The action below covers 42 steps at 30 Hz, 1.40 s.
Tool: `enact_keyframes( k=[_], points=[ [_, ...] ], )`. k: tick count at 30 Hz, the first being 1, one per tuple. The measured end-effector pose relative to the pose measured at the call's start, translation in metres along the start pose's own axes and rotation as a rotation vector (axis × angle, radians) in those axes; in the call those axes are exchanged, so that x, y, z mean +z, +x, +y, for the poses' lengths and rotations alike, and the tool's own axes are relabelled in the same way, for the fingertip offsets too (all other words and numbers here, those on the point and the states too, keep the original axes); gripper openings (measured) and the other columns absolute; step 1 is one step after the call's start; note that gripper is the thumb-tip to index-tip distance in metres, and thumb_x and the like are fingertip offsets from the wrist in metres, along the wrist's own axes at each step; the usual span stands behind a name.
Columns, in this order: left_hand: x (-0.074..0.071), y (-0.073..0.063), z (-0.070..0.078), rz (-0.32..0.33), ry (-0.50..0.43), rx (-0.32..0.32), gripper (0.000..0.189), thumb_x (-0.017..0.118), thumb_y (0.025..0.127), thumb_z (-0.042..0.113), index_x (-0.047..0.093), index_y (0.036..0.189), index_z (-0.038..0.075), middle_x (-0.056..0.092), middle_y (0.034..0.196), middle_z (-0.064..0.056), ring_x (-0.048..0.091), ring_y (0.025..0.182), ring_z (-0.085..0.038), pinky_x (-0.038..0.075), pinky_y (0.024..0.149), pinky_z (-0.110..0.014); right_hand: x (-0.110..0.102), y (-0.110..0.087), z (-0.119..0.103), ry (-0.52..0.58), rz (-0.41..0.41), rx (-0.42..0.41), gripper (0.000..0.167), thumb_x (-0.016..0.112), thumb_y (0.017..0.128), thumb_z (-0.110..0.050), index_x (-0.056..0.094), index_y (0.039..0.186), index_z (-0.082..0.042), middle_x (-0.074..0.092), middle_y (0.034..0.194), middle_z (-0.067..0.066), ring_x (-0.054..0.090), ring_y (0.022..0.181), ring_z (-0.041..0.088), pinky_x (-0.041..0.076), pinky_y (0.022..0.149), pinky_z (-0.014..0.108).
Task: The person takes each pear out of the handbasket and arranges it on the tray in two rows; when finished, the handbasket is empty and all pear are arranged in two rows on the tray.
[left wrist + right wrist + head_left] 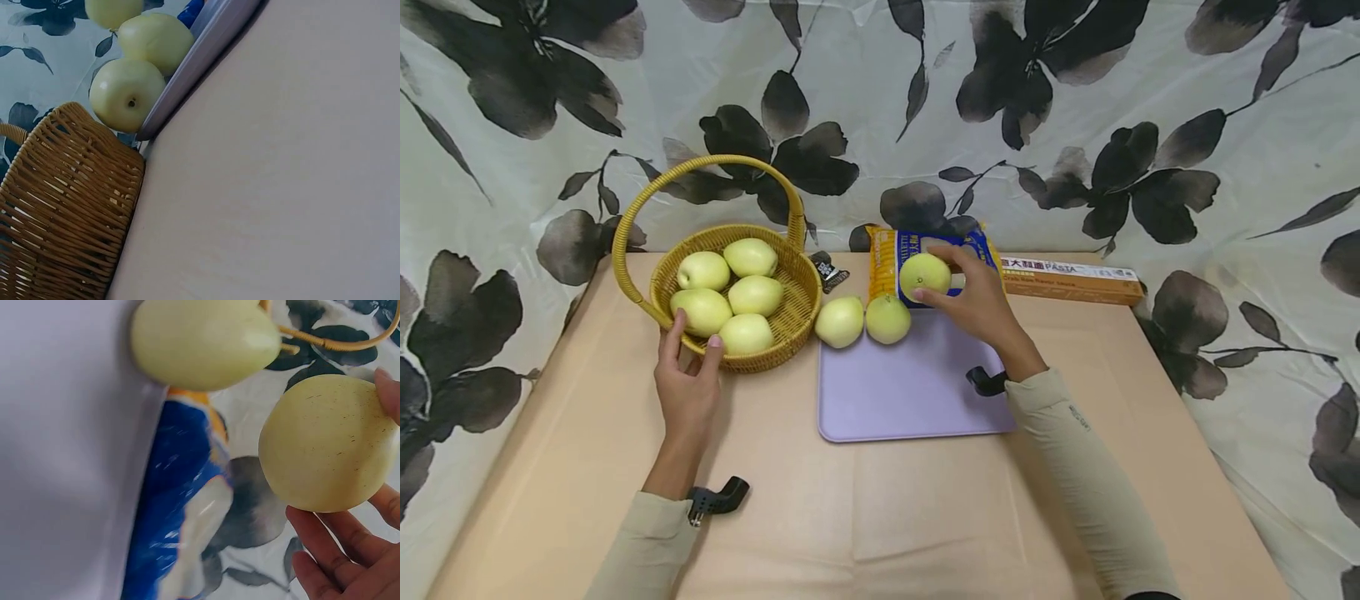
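My left hand (688, 392) holds the near left rim of a yellow wicker basket (808, 287), its thumb and index finger over the edge; the left wrist view shows the woven side but not this hand. Several pale yellow-green pears (747, 333) lie inside. With thumb and fingers, my right hand (981, 300) grips another pear (328, 444), raised over the far part of a lilac tray (910, 383). Two more pears, a left one (839, 322) and a right one (887, 320), sit side by side at the tray's far left edge.
Behind the tray lies a blue and yellow plastic packet (883, 258), partly covered by the right hand. An orange-brown pasta box (1067, 283) extends right along the back. A small black packet (830, 273) lies beside the basket, whose tall handle (722, 160) arches upward.
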<state>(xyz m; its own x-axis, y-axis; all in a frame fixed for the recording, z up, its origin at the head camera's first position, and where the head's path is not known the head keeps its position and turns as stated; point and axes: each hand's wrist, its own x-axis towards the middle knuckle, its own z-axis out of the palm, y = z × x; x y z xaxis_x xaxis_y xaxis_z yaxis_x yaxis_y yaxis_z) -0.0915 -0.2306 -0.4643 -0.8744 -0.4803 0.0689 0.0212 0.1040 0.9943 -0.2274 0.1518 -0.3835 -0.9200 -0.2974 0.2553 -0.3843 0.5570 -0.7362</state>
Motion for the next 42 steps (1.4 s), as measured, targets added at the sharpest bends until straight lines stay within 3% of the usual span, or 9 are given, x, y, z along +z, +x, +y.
enact_keyframes(
  k=[11, 14, 22, 27, 34, 39, 42],
  points=[
    [0.001, 0.005, -0.005, 0.003, -0.060, 0.016, 0.072, 0.066, 0.106, 0.021, 0.030, 0.167, 0.034, 0.016, 0.179, 0.007, 0.030, 0.162, -0.026, 0.042, 0.119, -0.019, 0.000, -0.017, 0.034, 0.004, -0.064, 0.116, 0.070, 0.089, 0.089, -0.028, 0.059, 0.149, -0.011, 0.067, 0.140, 0.014, 0.063, 0.123, 0.033, 0.051, 0.109, 0.058],
    [0.001, 0.005, -0.005, -0.019, -0.088, 0.001, 0.074, 0.065, 0.106, 0.019, 0.027, 0.167, 0.038, 0.010, 0.179, 0.010, 0.027, 0.163, -0.024, 0.039, 0.123, -0.021, 0.004, -0.021, 0.042, -0.001, -0.084, 0.129, 0.069, 0.090, 0.088, -0.027, 0.060, 0.148, -0.010, 0.068, 0.139, 0.014, 0.063, 0.123, 0.033, 0.051, 0.110, 0.056],
    [0.000, 0.004, -0.005, -0.042, -0.106, 0.008, 0.078, 0.065, 0.107, 0.017, 0.022, 0.168, 0.037, 0.005, 0.180, 0.012, 0.022, 0.164, -0.020, 0.027, 0.133, -0.042, 0.015, -0.025, 0.050, 0.027, -0.125, 0.190, 0.065, 0.086, 0.091, -0.029, 0.060, 0.147, -0.011, 0.068, 0.137, 0.014, 0.063, 0.121, 0.033, 0.052, 0.108, 0.051],
    [-0.001, 0.004, -0.004, -0.031, -0.114, -0.008, 0.077, 0.064, 0.107, 0.017, 0.022, 0.168, 0.039, 0.005, 0.179, 0.014, 0.022, 0.164, -0.019, 0.028, 0.133, -0.037, 0.020, -0.026, 0.052, 0.028, -0.119, 0.200, 0.060, 0.080, 0.097, -0.029, 0.058, 0.149, -0.008, 0.067, 0.141, 0.018, 0.066, 0.122, 0.034, 0.056, 0.106, 0.051],
    [0.000, 0.005, -0.005, -0.034, -0.119, -0.001, 0.077, 0.064, 0.107, 0.016, 0.022, 0.168, 0.039, 0.006, 0.179, 0.014, 0.024, 0.164, -0.020, 0.031, 0.131, -0.034, 0.022, -0.028, 0.057, 0.013, -0.095, 0.185, 0.058, 0.077, 0.100, -0.030, 0.058, 0.150, -0.008, 0.068, 0.139, 0.018, 0.070, 0.110, 0.034, 0.061, 0.095, 0.048],
    [0.000, 0.004, -0.005, -0.037, -0.132, 0.003, 0.077, 0.063, 0.107, 0.015, 0.022, 0.168, 0.039, 0.005, 0.179, 0.013, 0.024, 0.164, -0.021, 0.035, 0.127, -0.025, 0.020, -0.032, 0.061, -0.013, -0.098, 0.187, 0.069, 0.083, 0.095, -0.030, 0.054, 0.154, -0.010, 0.065, 0.144, 0.017, 0.067, 0.117, 0.035, 0.058, 0.102, 0.050],
    [0.000, 0.004, -0.006, -0.037, -0.135, 0.008, 0.077, 0.063, 0.107, 0.015, 0.022, 0.168, 0.039, 0.005, 0.179, 0.013, 0.024, 0.164, -0.022, 0.034, 0.129, -0.029, 0.018, -0.034, 0.060, -0.015, -0.093, 0.211, 0.072, 0.086, 0.093, -0.030, 0.053, 0.154, -0.012, 0.063, 0.147, 0.016, 0.065, 0.123, 0.037, 0.056, 0.107, 0.052]
  ],
)
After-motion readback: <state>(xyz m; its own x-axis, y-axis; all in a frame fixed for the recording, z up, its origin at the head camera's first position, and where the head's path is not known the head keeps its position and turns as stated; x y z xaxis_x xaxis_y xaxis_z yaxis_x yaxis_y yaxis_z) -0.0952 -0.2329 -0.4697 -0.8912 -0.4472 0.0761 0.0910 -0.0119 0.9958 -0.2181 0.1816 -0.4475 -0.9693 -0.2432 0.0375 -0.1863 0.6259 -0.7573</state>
